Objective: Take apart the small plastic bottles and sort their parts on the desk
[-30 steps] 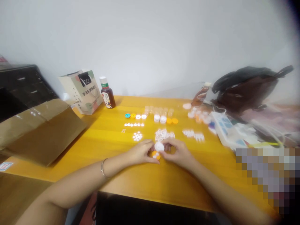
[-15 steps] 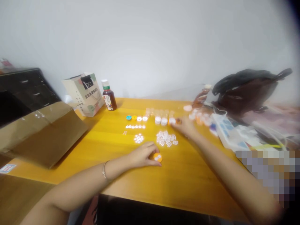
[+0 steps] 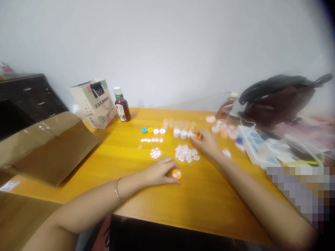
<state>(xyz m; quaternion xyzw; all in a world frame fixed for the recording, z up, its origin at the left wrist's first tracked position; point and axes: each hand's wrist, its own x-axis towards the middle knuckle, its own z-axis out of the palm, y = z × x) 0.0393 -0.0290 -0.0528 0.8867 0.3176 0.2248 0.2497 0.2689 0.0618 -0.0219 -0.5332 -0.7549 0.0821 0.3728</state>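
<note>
My left hand (image 3: 163, 172) rests near the table's front, thumb and fingers closed around an orange round piece (image 3: 177, 174) with white parts on top. Farther out, my right hand (image 3: 206, 142) has its fingers on another orange round piece (image 3: 198, 136), at the right end of a row of white round pieces (image 3: 183, 134); blur softens this grip. Between the hands lies a pile of white wheel-like parts (image 3: 185, 153). Left of it are a cluster of small white discs (image 3: 155, 153), a row of small white pieces (image 3: 153, 140), and a turquoise ring (image 3: 144, 130) beside a yellow one (image 3: 150, 130).
Clear round caps (image 3: 180, 124) stand in a row behind. A dark bottle (image 3: 122, 107) and paper bag (image 3: 98, 104) are at back left, a cardboard box (image 3: 49, 150) at left. On the right are a brown bottle (image 3: 225, 107), white tray (image 3: 247, 143) and dark bag (image 3: 277, 101).
My right hand has shifted slightly, and the orange piece at its fingers shows more plainly, apart from the white one. The left hand keeps its hold. The view has moved a little.
</note>
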